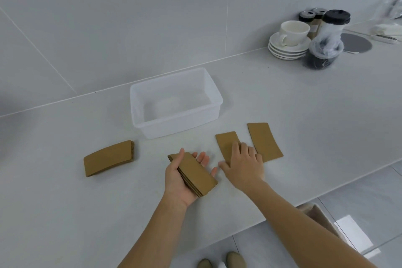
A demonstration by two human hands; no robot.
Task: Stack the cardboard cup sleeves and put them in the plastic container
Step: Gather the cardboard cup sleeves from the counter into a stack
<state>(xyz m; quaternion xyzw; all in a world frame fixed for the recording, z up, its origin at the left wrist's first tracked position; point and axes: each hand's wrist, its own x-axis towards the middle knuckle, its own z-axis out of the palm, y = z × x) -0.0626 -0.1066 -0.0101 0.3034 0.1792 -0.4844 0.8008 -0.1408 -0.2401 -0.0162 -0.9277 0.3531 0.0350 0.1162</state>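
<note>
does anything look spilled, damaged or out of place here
Nothing stands out. The container sits upright, with no sleeves in it yet, the sleeves lie flat and intact on the counter, and the cup and saucers are neatly stacked.

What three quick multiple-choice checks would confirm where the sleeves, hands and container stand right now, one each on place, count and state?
1. Where does the separate stack of sleeves lie?
A. Inside the container
B. On the counter, left of the left hand
C. On the saucers

2. How many sleeves lie flat and single on the counter by the right hand?
A. Two
B. Four
C. None

3. What is the state of the plastic container?
A. Holds sleeves
B. Covered by a lid
C. Open, nothing visible inside

Answers:
1 B: it rests on the counter, apart from the left hand, which holds its own held stack.
2 A: the right hand presses on the nearer sleeve, and the far sleeve lies beside it.
3 C: its bare floor shows through the open top.
</note>
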